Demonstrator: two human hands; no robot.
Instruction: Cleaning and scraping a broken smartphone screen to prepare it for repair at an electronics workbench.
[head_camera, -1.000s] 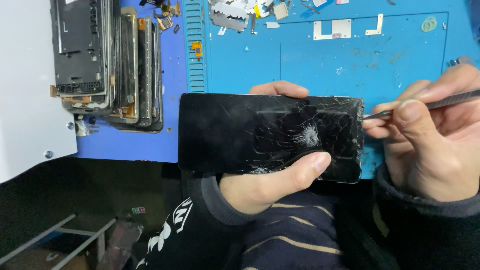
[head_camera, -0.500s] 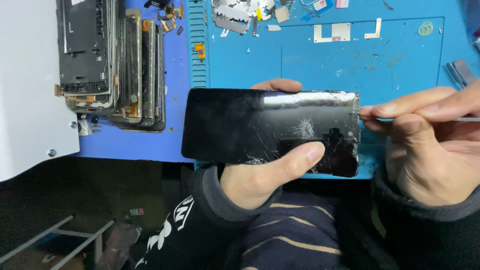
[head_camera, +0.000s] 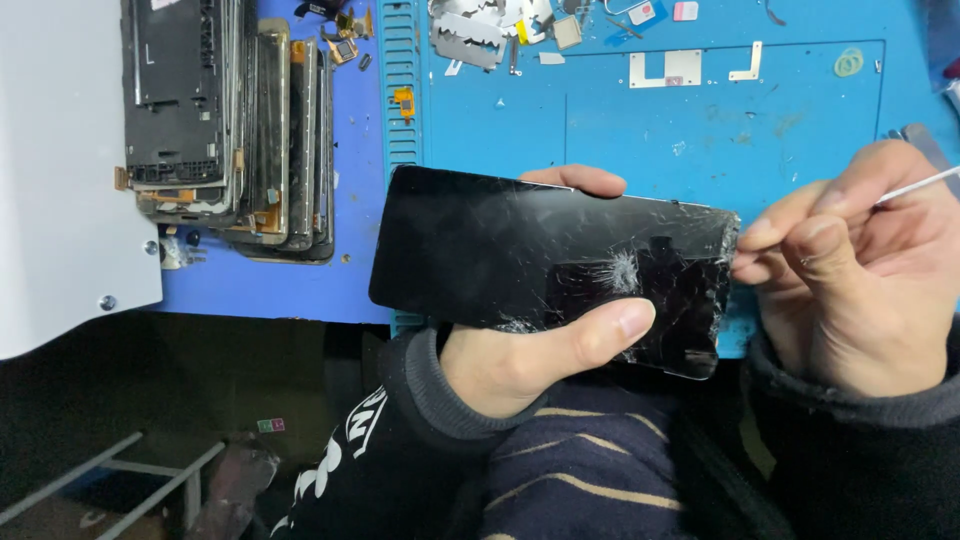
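Clamped between thumb and fingers, the cracked black phone screen (head_camera: 555, 268) sits in the left hand (head_camera: 520, 355), thumb pressed across its lower edge and fingertips curling over the upper edge, so this grip is closed firmly on the panel. It is held in the air just above the near edge of the blue worktop mat (head_camera: 650, 110), its long axis running left to right, tilted slightly down toward the right. Cracks spread from a burst near the middle out to the right end. That right end is where the right hand (head_camera: 855, 270) meets it: this grip is pinched shut on a thin metal pick (head_camera: 915, 187), fingertips touching the short right edge of the panel, though the tool's tip is hidden behind them. The right hand is therefore the nearer one to the damaged end. Farther off, a stack of stripped phone frames (head_camera: 230, 130) lies at upper left, beside a grey panel (head_camera: 60, 170), and small metal parts (head_camera: 500, 30) scatter along the mat's far side.
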